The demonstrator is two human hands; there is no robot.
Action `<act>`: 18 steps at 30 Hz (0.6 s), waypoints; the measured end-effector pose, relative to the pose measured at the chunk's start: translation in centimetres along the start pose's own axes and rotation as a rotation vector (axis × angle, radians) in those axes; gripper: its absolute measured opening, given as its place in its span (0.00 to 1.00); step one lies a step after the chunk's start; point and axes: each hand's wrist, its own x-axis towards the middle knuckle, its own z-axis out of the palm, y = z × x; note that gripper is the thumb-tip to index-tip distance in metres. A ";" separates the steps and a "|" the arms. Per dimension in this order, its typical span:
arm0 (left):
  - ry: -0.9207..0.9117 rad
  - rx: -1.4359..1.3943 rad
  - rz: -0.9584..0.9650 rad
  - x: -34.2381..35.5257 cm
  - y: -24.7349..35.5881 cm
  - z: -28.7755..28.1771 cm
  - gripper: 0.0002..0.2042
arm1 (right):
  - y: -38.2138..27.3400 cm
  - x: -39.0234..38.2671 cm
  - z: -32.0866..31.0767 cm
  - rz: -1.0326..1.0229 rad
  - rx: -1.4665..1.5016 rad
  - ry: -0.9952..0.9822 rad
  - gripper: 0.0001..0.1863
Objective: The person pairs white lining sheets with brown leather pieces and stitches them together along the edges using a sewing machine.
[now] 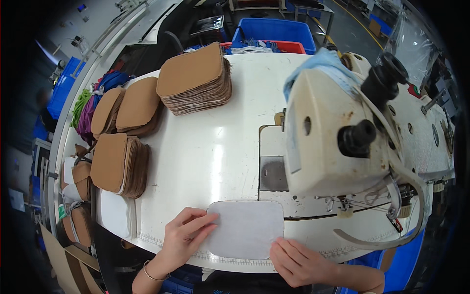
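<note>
A white rounded-rectangle pad (245, 229) lies flat at the table's front edge, left of the sewing machine's needle area (345, 205). My left hand (188, 235) holds its left edge between thumb and forefinger. My right hand (293, 262) grips its lower right corner with bent fingers. The white sewing machine (323, 127), with black knobs and a blue cloth (318, 66) draped on top, fills the right side. Stacks of brown rounded pads (191, 73) stand at the back and left. Plain white pieces (115, 213) lie at the front left.
The white table (196, 157) has a ruler along its curved front edge. Green, purple and blue straps (88, 103) lie at the left. Blue and red bins (274, 34) stand behind. Cardboard (63, 259) is at lower left. A blurred person (39, 112) is at far left.
</note>
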 end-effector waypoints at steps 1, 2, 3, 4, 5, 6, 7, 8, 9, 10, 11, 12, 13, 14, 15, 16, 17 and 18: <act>-0.003 -0.048 -0.074 0.0 -0.1 0.1 0.12 | 0.1 0.1 -0.1 -0.010 -0.018 -0.017 0.08; 0.031 -0.049 -0.060 -0.1 -0.2 0.0 0.12 | 0.2 0.3 -0.3 -0.030 0.002 -0.021 0.08; 0.017 -0.059 -0.057 -0.1 -0.3 0.0 0.12 | 0.2 0.4 -0.5 -0.035 0.012 -0.050 0.08; -0.001 -0.075 -0.060 -0.1 -0.4 0.0 0.12 | 0.3 0.5 -0.7 -0.039 0.022 -0.080 0.08; 0.012 -0.071 -0.058 -0.1 -0.5 0.0 0.12 | 0.3 0.7 -0.9 -0.040 0.001 -0.093 0.08; -0.006 -0.066 -0.043 -0.1 -0.5 -0.1 0.12 | 0.3 0.8 -1.1 -0.048 0.004 -0.094 0.08; -0.029 -0.065 -0.048 -0.1 -0.6 -0.1 0.12 | 0.3 0.8 -1.3 -0.018 0.076 -0.100 0.10; -0.023 -0.066 -0.032 -0.1 -0.7 -0.1 0.12 | 0.2 0.9 -1.5 0.015 0.146 -0.107 0.12; -0.009 -0.073 -0.040 -0.1 -0.7 -0.1 0.12 | 0.2 0.9 -1.5 0.010 0.148 -0.110 0.12; -0.016 -0.081 -0.062 -0.1 -0.7 0.0 0.13 | 0.2 0.9 -1.5 0.017 0.150 -0.094 0.13; 0.005 -0.080 -0.050 -0.1 -0.8 0.0 0.13 | 0.1 0.9 -1.5 0.025 0.153 -0.077 0.14; 0.006 -0.073 -0.042 -0.1 -0.8 0.1 0.13 | 0.1 0.9 -1.4 0.023 0.156 -0.079 0.14; 0.008 -0.066 -0.034 -0.1 -0.8 0.1 0.13 | 0.1 0.9 -1.4 0.025 0.154 -0.085 0.14; 0.009 -0.067 -0.036 -0.1 -0.8 0.1 0.13 | 0.1 0.8 -1.3 0.028 0.153 -0.090 0.14; 0.008 -0.064 -0.039 0.0 -0.8 0.1 0.13 | 0.1 0.8 -1.3 0.027 0.155 -0.090 0.14; 0.007 -0.061 -0.041 0.0 -0.7 0.1 0.13 | 0.1 0.7 -1.3 0.020 0.149 -0.095 0.14; 0.007 -0.060 -0.043 0.0 -0.7 0.1 0.13 | 0.1 0.7 -1.3 0.014 0.143 -0.101 0.14; 0.011 -0.062 -0.038 0.1 -0.7 0.1 0.13 | 0.1 0.7 -1.3 0.014 0.144 -0.101 0.14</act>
